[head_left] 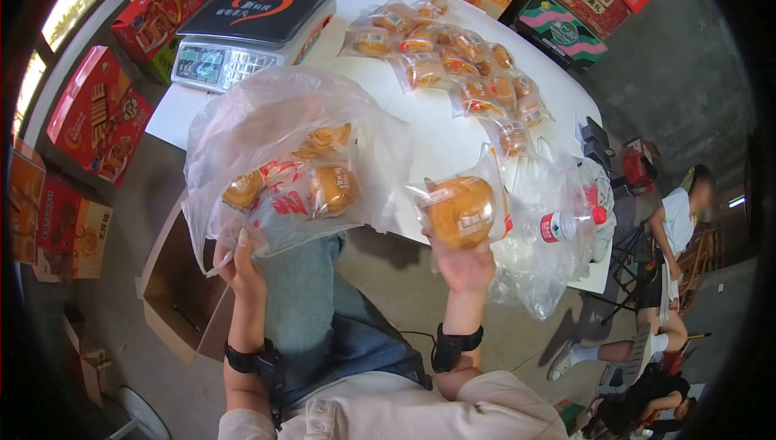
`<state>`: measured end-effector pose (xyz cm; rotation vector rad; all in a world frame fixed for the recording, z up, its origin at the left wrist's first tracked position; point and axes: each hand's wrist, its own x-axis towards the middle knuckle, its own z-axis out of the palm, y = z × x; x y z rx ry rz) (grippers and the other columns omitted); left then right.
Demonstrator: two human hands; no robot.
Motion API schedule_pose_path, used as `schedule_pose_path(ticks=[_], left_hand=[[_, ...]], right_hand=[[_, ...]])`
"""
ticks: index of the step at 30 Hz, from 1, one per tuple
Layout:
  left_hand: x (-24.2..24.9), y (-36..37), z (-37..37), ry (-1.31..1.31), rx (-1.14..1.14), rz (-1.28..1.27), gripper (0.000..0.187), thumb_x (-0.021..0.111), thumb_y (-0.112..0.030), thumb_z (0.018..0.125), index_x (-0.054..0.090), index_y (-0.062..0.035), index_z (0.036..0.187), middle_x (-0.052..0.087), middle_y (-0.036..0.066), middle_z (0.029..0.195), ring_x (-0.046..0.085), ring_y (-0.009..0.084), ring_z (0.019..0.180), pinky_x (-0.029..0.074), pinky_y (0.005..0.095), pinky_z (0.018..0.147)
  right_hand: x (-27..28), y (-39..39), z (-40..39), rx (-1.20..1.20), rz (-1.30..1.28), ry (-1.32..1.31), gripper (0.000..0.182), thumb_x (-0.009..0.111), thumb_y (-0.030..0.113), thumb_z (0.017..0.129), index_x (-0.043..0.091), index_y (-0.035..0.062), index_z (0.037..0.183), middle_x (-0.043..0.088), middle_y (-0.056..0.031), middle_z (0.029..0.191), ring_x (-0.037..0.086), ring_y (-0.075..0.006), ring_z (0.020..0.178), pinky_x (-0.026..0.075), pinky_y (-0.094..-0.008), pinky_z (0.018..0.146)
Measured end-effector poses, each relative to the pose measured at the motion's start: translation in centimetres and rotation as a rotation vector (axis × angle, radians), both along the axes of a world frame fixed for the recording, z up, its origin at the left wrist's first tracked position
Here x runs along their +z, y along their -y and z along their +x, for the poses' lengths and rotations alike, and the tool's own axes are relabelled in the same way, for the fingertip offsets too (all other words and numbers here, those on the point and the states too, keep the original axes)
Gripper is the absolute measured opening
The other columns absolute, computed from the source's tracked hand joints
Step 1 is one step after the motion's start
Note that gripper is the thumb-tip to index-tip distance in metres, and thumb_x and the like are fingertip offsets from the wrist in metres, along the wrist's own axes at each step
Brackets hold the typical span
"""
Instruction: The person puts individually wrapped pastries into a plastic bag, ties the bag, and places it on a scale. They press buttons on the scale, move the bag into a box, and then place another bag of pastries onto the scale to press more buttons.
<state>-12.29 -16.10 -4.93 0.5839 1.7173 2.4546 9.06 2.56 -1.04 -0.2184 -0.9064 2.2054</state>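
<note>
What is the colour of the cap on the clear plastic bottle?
Red; the clear plastic bottle's cap shows best in the head view.

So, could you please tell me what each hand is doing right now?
Left hand: closed on the edge of the clear plastic bag.
Right hand: holding a wrapped bun.

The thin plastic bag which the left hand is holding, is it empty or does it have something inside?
Not empty: the plastic bag in the left hand has several wrapped buns inside, visible through the film.
</note>
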Motion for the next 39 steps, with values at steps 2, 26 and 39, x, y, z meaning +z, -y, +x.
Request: schedule_pose_path(ticks=[2,26,39], left_hand=[[0.3,0.0,0.0,0.041,0.006,-0.005,0.023,0.050,-0.012,0.084,0.055,0.0036,0.100,0.057,0.003,0.083,0.050,0.0087,0.074,0.039,0.0218,0.066],[-1.1,1.3,-1.4,-0.052,0.041,-0.019,0.017,0.049,-0.009,0.082,0.057,0.0044,0.089,0.055,0.003,0.074,0.048,0.0113,0.068,0.039,0.0254,0.065],[0.9,1.8,-1.8,-0.502,-0.222,-0.134,0.007,0.046,-0.004,0.076,0.052,-0.0011,0.073,0.052,0.009,0.070,0.047,0.0225,0.065,0.038,0.0334,0.064]], right_hand=[[1.1,0.7,-1.2,-0.012,-0.021,-0.055,0.090,0.074,0.017,0.063,0.022,0.0078,0.137,0.029,-0.0206,0.137,0.028,-0.0361,0.127,0.036,-0.0509,0.096],[2.2,1.9,-4.6,0.136,0.421,0.597,0.068,0.051,0.043,0.082,0.030,0.0016,0.133,0.055,-0.0165,0.111,0.063,-0.0261,0.073,0.048,-0.0311,0.047],[-1.4,0.8,-19.9,0.503,0.319,0.575,0.040,0.050,0.037,0.088,0.044,0.0068,0.115,0.058,-0.0066,0.092,0.059,-0.0138,0.070,0.047,-0.0225,0.046]])
